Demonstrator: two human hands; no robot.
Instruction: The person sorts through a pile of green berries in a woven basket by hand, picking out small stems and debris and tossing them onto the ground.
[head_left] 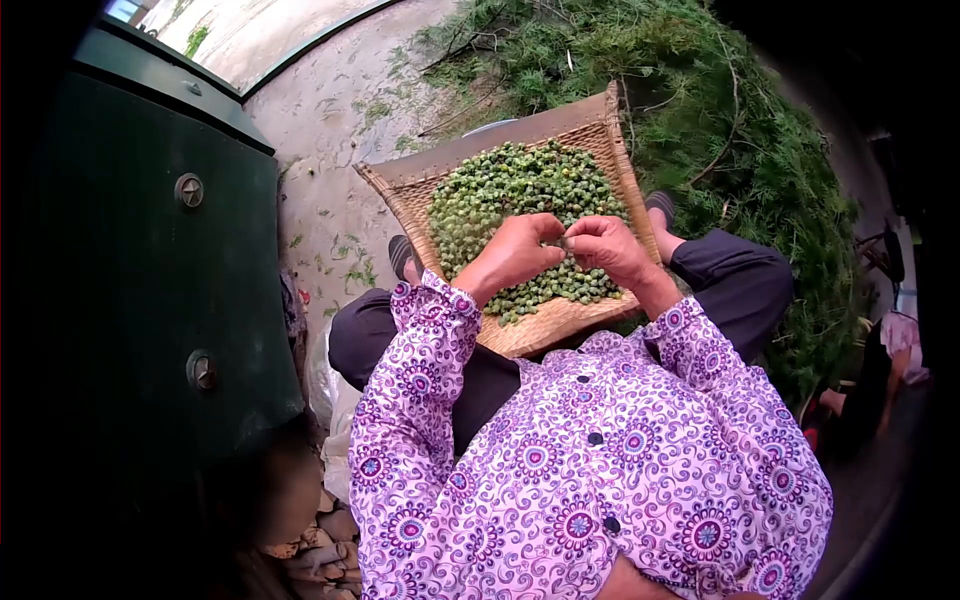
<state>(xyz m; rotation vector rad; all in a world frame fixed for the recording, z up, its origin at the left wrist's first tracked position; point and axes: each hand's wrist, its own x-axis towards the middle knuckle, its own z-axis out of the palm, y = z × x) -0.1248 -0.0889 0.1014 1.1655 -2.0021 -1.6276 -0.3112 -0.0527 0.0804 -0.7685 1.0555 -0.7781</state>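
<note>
A woven winnowing basket [400, 192] rests across my lap, its flat wooden edge pointing away from me. Heaped in it are many small, round green cones or berries [520, 180]. Above the heap, my left hand [518, 252] is closed, thumb and forefinger pinched together. My right hand [610, 250] meets it from the other side, also closed in a pinch. The fingertips of both hands nearly touch. Whatever lies between them is too small to make out.
Cut green conifer branches [700, 120] are piled beyond and to the right of the basket. To the left stands a dark green metal door [130, 270] with star-shaped studs. Green scraps litter the concrete floor [335, 130]. Another person's limb [880, 380] shows at the far right.
</note>
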